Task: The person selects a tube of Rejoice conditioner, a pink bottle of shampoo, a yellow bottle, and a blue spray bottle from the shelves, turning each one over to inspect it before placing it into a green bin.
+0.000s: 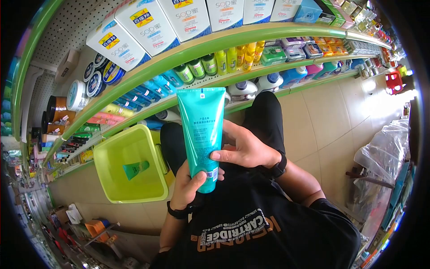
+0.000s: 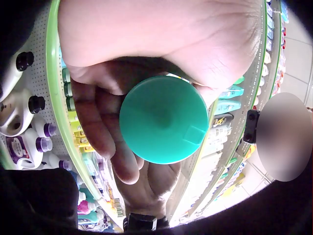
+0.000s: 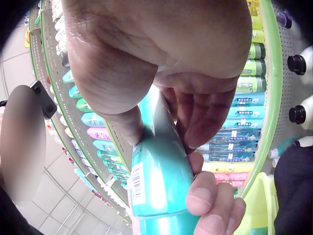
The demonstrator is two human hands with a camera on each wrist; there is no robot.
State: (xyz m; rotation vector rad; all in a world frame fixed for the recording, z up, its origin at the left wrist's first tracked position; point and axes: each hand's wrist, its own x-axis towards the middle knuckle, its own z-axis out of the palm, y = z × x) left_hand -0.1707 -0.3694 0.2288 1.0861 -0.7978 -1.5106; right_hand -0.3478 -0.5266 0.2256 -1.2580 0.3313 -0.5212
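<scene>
Hands (image 1: 186, 184) (image 1: 248, 149) grip glossy teal tube (image 1: 200, 121); flat end (image 1: 200, 91), round cap (image 2: 164, 120).

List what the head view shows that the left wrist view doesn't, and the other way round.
Only the head view shows the printed face of the large teal tube, the yellow-green tub with a small green tube lying in it, and the row of white boxes on the shelf.

Only the left wrist view shows the cap's round end face-on.

Both show the left hand holding the large teal tube at its capped end, part of the right hand, and stocked shelves.
</scene>
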